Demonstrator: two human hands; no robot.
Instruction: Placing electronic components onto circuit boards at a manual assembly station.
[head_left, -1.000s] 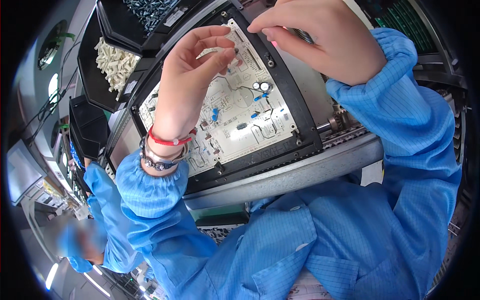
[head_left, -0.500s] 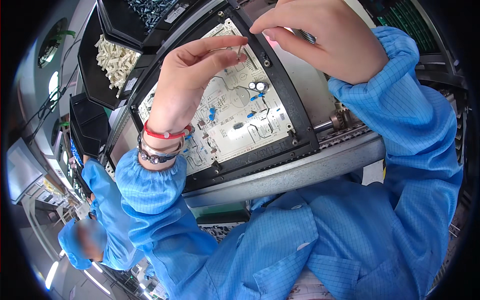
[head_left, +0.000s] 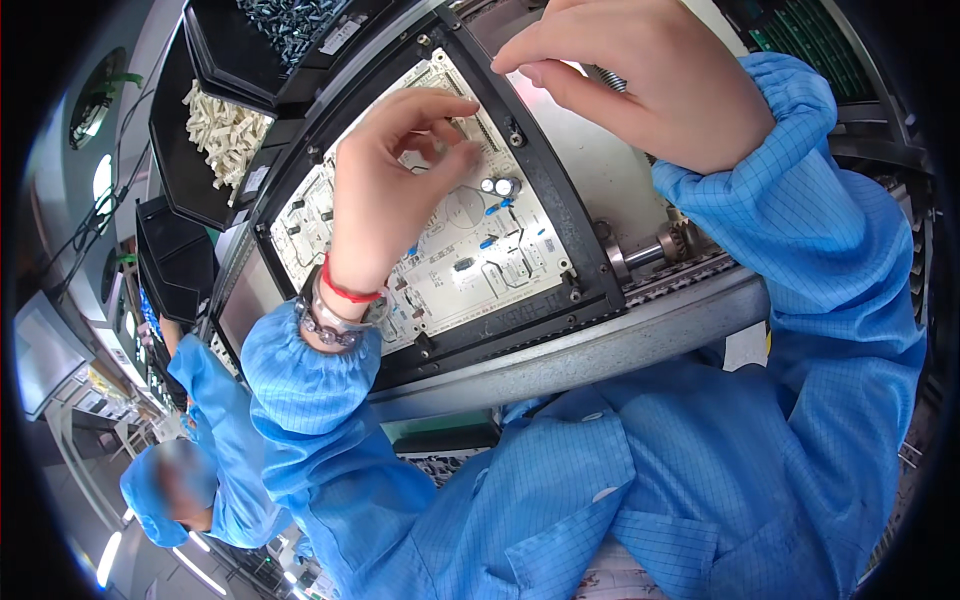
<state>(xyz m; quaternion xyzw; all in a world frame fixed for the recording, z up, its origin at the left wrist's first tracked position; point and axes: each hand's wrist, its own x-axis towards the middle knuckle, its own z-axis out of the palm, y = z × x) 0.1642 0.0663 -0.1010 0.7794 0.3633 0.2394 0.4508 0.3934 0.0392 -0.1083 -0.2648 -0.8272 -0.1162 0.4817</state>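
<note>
My left hand (head_left: 395, 185) hovers over a pale circuit board (head_left: 520, 285), thumb and forefinger apart. I make out nothing between those fingertips; its other fingers are curled and partly hidden. Beyond the board's right edge hangs my right hand (head_left: 650, 85), its thumb and forefinger stretched leftward with a gap between them and no object showing there. The board lies in a black frame (head_left: 560, 190) and carries blue parts (head_left: 487, 243) and two round capacitors (head_left: 507, 187). My left hand and wrist cover part of it.
Black bins at upper left hold white connectors (head_left: 225, 135) and dark small parts (head_left: 290, 35). A metal rail (head_left: 560, 345) runs along the near side, with a shaft (head_left: 640, 257) at right. Green boards (head_left: 815, 45) stand at upper right. Another person's blue sleeve (head_left: 215, 390) is at left.
My left thumb and forefinger have parted; the small thin-leaded part they pinched no longer shows there. That hand is lower. The framed board appears slightly further left; my right hand has barely moved.
</note>
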